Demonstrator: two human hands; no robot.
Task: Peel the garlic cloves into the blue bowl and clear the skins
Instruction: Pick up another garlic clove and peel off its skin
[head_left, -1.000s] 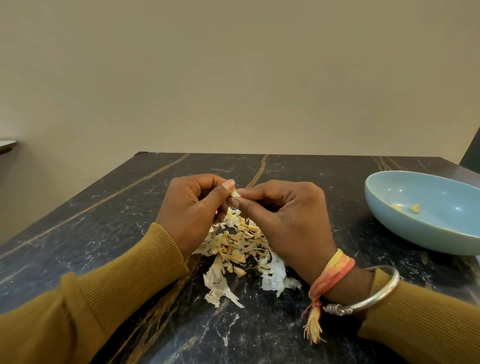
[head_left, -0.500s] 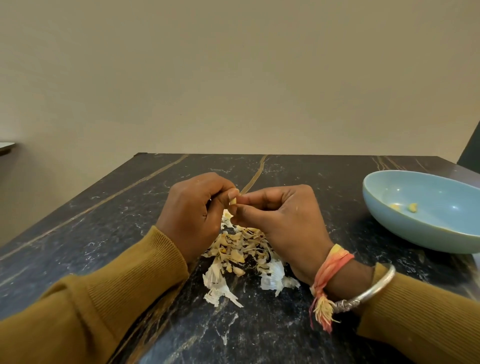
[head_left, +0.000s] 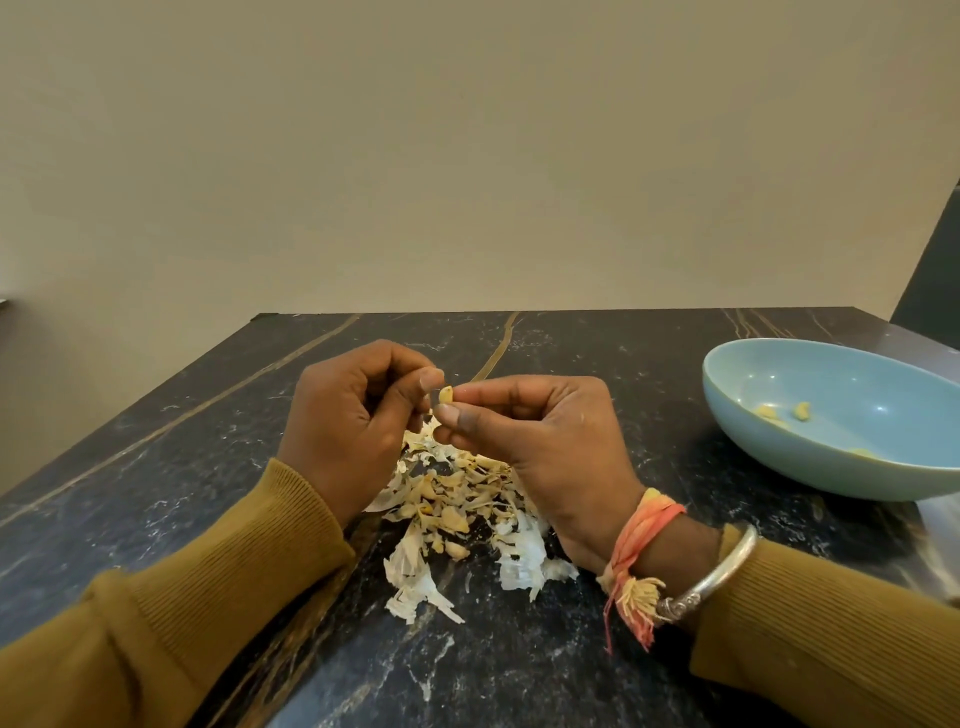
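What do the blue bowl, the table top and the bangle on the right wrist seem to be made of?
Blue bowl: likely glazed ceramic; smooth, glossy, with small light glints inside.
Table top: looks like polished black marble or a laminate imitation; pale and golden veins, soft sheen.
Bangle: silver-coloured metal, shiny, with an engraved end.

Soft even light, wide-angle edge distortion
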